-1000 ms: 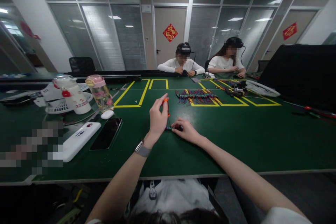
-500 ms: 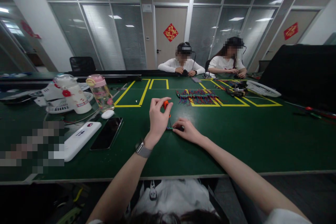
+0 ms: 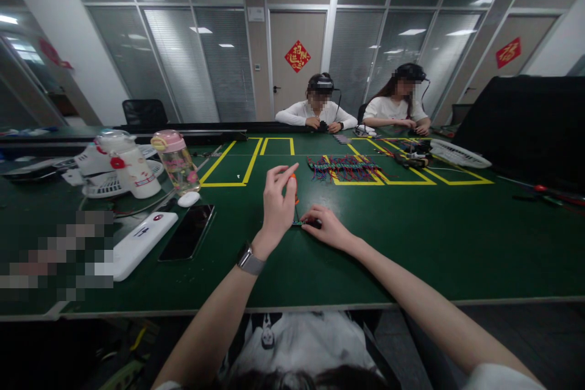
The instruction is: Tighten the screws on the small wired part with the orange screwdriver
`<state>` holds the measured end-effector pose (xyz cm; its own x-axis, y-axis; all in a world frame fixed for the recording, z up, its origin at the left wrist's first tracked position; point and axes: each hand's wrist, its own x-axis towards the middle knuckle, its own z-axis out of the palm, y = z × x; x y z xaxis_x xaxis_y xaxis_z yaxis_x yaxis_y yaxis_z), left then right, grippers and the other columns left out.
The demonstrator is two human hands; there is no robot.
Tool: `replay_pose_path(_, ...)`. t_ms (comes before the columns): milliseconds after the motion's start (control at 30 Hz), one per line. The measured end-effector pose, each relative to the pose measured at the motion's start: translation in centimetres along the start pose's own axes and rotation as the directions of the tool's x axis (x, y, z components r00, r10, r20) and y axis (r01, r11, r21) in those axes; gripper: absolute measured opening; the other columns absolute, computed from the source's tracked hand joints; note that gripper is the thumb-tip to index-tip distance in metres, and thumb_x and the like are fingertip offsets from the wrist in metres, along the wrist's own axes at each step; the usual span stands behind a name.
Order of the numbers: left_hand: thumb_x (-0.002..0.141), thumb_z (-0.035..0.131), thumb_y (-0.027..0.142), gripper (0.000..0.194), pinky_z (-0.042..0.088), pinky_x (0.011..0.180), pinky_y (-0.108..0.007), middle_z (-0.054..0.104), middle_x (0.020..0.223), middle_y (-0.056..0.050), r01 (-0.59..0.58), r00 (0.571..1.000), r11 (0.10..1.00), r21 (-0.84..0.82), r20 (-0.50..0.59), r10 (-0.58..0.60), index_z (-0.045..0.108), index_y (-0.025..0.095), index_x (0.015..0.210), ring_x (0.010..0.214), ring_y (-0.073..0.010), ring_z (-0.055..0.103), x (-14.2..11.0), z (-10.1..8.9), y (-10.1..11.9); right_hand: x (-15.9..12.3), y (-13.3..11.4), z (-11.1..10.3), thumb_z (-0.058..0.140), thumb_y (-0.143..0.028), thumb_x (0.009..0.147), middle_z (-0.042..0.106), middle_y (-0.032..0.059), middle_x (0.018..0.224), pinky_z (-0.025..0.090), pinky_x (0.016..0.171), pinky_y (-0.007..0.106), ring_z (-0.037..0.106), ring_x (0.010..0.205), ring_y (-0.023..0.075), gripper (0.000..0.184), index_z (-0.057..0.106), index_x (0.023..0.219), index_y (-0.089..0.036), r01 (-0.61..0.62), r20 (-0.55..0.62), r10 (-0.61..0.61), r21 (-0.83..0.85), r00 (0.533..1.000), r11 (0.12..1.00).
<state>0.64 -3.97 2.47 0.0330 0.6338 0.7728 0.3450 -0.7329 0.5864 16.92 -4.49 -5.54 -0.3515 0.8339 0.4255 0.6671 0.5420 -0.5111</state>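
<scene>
An orange-handled screwdriver (image 3: 297, 199) stands upright, its thin dark shaft reaching down to a small green circuit board (image 3: 297, 223) on the table. My left hand (image 3: 278, 204), with a watch at the wrist, is closed lightly on the handle, thumb and fingers around its upper part. Those fingers hide most of the handle. Low on the table, my right hand (image 3: 325, 226) pinches the right end of the board. Its fingertips cover part of the board, and the shaft's tip is too small to make out.
Beyond my hands lies a row of wired circuit boards (image 3: 347, 166) on yellow tape lines. At left are a black phone (image 3: 187, 233), a white power bank (image 3: 145, 246), a pink-lidded bottle (image 3: 176, 161) and a white jug (image 3: 137, 170). Two people sit across the green table (image 3: 411, 244).
My left hand has turned about the handle, and its fingers now reach farther past it, hiding the top. The right hand and the board stay in place.
</scene>
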Motion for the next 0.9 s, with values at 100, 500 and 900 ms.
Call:
replay_pose_path(100,0.095,0.040,0.022,0.033,0.047,0.090,-0.030,0.062,0.109,-0.006,0.000,0.997,0.992,-0.130,0.078,0.010,0.057,0.022,0.124,0.100,-0.0156,0.060,-0.01,0.19,-0.24,0.00,-0.01,0.01,0.064,-0.018,0.080,0.058,0.0033,0.080,0.045,0.073,0.029,0.056,0.076,0.0163,0.010,0.069,0.089,-0.017,0.002,0.004,-0.002,-0.007,1.000,1.000)
replay_pose_path(500,0.093,0.047,0.024,0.029,0.049,0.083,-0.028,0.061,0.102,-0.005,0.038,0.996,0.988,-0.152,0.085,-0.025,0.061,0.023,0.118,0.092,-0.0147,0.060,0.03,0.29,-0.45,-0.07,0.00,-0.02,0.065,-0.017,0.080,0.058,0.0033,0.081,0.045,0.074,0.030,0.056,0.077,0.0167,0.011,0.068,0.090,-0.017,0.030,0.009,-0.030,-0.012,1.000,0.999)
replay_pose_path(900,0.090,0.052,0.026,0.026,0.050,0.079,-0.027,0.061,0.098,-0.005,0.084,0.996,0.977,-0.194,0.056,-0.074,0.064,0.023,0.114,0.088,-0.0140,0.060,-0.02,0.44,-0.51,-0.04,0.02,0.07,0.064,-0.018,0.080,0.058,0.0037,0.082,0.045,0.074,0.030,0.056,0.076,0.0162,0.009,0.068,0.088,-0.017,0.002,0.007,-0.002,-0.013,1.000,1.000)
